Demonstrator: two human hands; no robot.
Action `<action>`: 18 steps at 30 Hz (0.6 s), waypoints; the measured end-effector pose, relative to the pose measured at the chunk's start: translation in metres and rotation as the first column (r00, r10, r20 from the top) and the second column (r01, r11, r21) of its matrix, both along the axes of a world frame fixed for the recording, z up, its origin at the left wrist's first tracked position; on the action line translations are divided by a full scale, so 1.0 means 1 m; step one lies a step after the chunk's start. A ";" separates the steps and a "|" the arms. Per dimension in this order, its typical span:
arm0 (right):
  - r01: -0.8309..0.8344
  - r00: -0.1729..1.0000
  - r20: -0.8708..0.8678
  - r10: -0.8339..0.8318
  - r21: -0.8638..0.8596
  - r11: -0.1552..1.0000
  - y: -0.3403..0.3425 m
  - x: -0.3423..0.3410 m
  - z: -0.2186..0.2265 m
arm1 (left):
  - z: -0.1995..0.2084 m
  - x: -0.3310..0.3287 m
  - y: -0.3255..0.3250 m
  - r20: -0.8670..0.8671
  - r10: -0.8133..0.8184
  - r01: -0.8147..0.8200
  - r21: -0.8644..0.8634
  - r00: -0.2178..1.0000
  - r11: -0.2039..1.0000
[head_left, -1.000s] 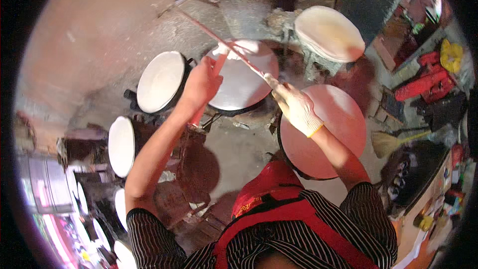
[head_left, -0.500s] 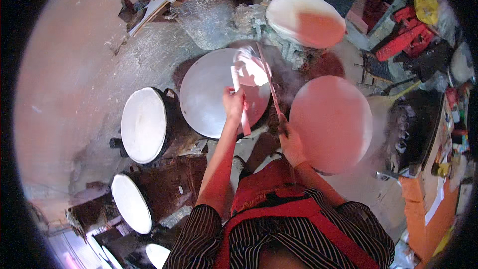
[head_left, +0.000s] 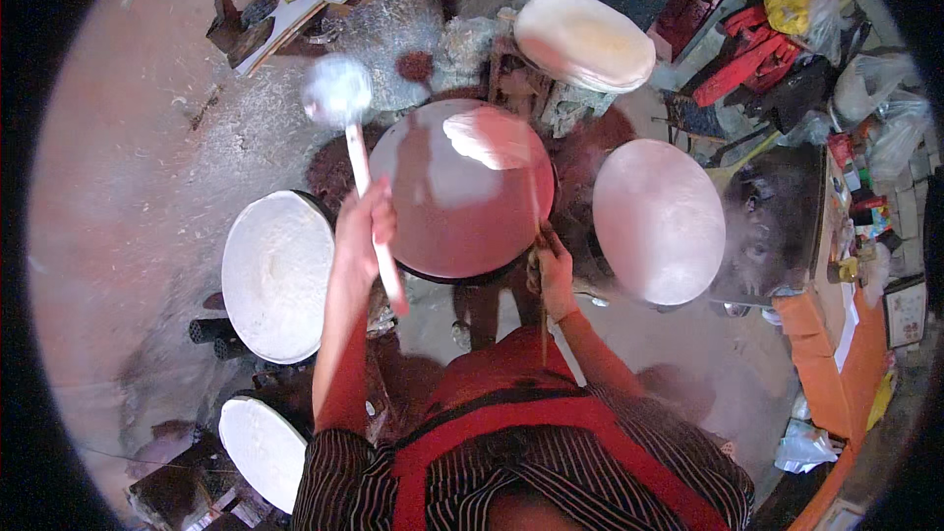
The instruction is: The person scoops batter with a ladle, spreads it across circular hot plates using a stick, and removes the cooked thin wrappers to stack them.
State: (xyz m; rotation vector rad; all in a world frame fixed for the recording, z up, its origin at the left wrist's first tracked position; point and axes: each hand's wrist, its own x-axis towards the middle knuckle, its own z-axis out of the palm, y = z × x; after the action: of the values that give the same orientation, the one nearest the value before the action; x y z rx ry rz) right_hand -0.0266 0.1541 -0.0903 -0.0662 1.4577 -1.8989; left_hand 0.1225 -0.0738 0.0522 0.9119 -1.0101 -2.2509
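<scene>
My left hand [head_left: 366, 224] is closed round the pale, thick handle of a ladle [head_left: 337, 90]. Its shiny bowl, smeared by motion, hangs beyond the far left edge of a round, dark-rimmed griddle [head_left: 457, 221]. A wet white patch of batter [head_left: 487, 138] lies on the far part of this griddle. My right hand [head_left: 553, 270] grips a long, thin stick-like tool [head_left: 534, 182] at the griddle's near right edge; the tool's far end is blurred near the batter.
To the right stands another round, pale-topped griddle [head_left: 659, 226]. Two white-covered rounds [head_left: 277, 275] [head_left: 264, 454] sit to the left. An oval white-topped container [head_left: 585, 41] is at the back. An orange box side [head_left: 816, 364] and red cloth [head_left: 747, 59] lie right.
The ladle in my left hand has swung left, off the griddle. The batter patch is now uncovered. My right hand has shifted slightly left and its tool stands more upright.
</scene>
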 end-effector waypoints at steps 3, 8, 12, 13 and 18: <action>0.055 0.980 -0.198 -0.029 0.126 0.990 -0.007 0.018 -0.063 | -0.030 0.050 0.034 0.211 0.012 -0.002 -0.051 0.977 0.999; 0.055 0.883 -0.467 0.047 0.202 0.978 -0.076 0.008 -0.068 | -0.056 0.096 0.091 0.218 0.198 -0.167 -0.153 0.956 0.974; -0.201 0.847 -0.457 0.272 0.200 0.959 -0.091 -0.011 -0.044 | -0.061 0.117 0.111 0.311 0.176 -0.148 -0.110 0.934 0.983; -0.319 0.893 -0.275 0.355 0.167 0.933 -0.089 -0.011 -0.024 | -0.065 0.124 0.113 0.306 0.189 -0.163 -0.109 0.933 0.981; -0.305 0.888 -0.298 0.349 0.183 0.934 -0.016 -0.021 -0.015 | -0.087 0.145 0.122 0.355 0.200 -0.222 0.023 0.913 0.975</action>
State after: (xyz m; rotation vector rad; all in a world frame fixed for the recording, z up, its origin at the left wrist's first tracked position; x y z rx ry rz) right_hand -0.0480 0.1383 -0.1055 -0.5567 1.6647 -1.5602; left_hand 0.2672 0.0484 -0.0344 1.4175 -0.9379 -1.9881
